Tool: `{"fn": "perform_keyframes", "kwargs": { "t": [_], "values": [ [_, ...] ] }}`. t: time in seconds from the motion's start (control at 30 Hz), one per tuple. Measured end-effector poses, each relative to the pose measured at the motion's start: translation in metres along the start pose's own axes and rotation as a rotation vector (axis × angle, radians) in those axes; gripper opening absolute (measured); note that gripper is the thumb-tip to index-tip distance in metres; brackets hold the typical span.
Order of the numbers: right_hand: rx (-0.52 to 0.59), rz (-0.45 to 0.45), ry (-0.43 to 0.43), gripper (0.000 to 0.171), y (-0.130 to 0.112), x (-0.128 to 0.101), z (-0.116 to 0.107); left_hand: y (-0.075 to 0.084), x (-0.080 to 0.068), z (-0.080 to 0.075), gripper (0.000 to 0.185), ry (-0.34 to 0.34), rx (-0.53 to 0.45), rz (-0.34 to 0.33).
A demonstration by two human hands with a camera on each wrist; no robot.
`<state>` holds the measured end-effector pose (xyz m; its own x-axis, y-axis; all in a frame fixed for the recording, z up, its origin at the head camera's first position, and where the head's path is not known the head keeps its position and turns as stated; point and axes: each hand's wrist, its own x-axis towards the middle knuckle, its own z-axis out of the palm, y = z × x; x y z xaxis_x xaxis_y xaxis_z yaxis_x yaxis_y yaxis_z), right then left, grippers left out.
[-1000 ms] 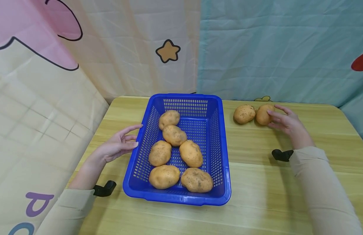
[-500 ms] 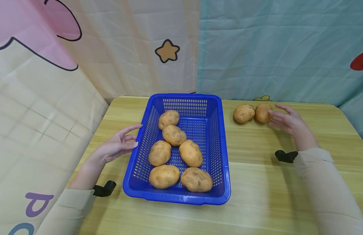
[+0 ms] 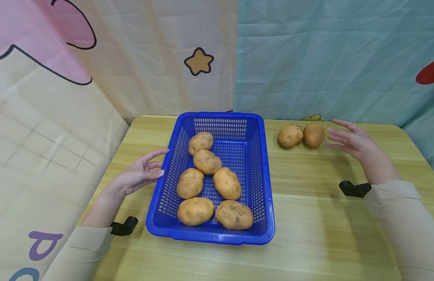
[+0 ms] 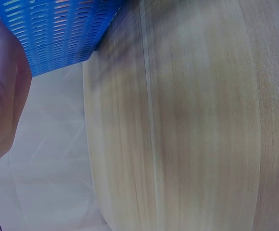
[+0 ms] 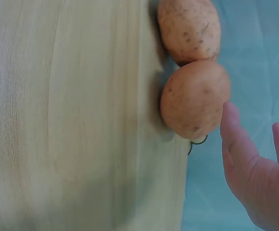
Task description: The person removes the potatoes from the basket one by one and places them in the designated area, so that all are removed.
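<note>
You are drawing your open right hand [image 3: 354, 140] back off the round tan potato [image 3: 313, 134], leaving it loose on the wooden bench [image 3: 308, 203], while your open left hand [image 3: 139, 175] is steadying the blue slotted plastic basket [image 3: 259, 164].

Wooden table [image 3: 319, 218] against pastel cartoon-printed cloth backdrop [image 3: 308, 58].

Head view high; wrist views close.

left hand [image 3: 137, 177] relaxed, right hand [image 3: 354, 141] spread
</note>
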<state>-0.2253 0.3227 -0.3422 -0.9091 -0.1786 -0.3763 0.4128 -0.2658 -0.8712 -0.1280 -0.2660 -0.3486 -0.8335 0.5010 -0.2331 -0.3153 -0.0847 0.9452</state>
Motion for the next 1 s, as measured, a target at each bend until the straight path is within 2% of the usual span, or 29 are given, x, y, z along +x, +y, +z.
{"fn": "perform_keyframes", "kwargs": {
  "t": [0.37,0.57,0.73,1.0],
  "values": [
    [-0.219,-0.05,-0.093,0.04,-0.012,-0.015,0.026,0.002,-0.001,0.001,0.059,-0.007,-0.013,0.001],
    [-0.244,-0.065,-0.163,0.038,-0.014,-0.024,0.047,0.001,0.0,0.0,0.059,-0.013,-0.023,0.003],
    [-0.306,-0.08,-0.214,0.037,-0.015,-0.03,0.065,0.0,0.0,-0.001,0.06,-0.008,-0.02,0.002],
    [-0.406,-0.086,-0.23,0.037,-0.019,-0.032,0.097,0.0,0.0,0.0,0.06,0.004,-0.013,-0.003]
  ]
}}
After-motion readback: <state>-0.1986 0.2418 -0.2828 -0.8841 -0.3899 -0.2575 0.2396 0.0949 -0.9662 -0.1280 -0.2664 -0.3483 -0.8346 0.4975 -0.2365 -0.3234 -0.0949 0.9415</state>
